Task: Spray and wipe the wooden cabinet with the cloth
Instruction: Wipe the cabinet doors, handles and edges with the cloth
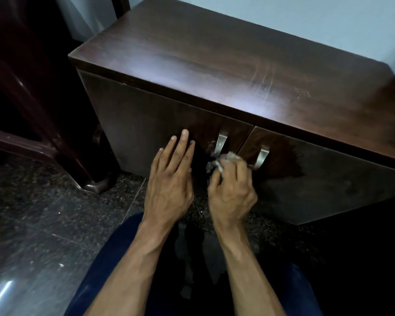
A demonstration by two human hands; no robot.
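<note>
The cloth (228, 158) is bunched in my right hand (232, 188), fingers closed around it, pressed against the cabinet (192, 71) front between the two handles (221, 142). My left hand (170, 176) lies flat and open on the left door (141, 124).

Bare forearms, no sleeves; dark blue trousers (105, 265) on the knees.

Floor (43, 213): dark speckled polished stone, thin joint lines visible, bright glare streak at near left. Far wall (317, 19): plain, pale blue-grey, evenly lit. At left stands dark glossy reddish-brown furniture (32, 87), its curved leg ending in a foot on the floor. Lighting dim overall.
</note>
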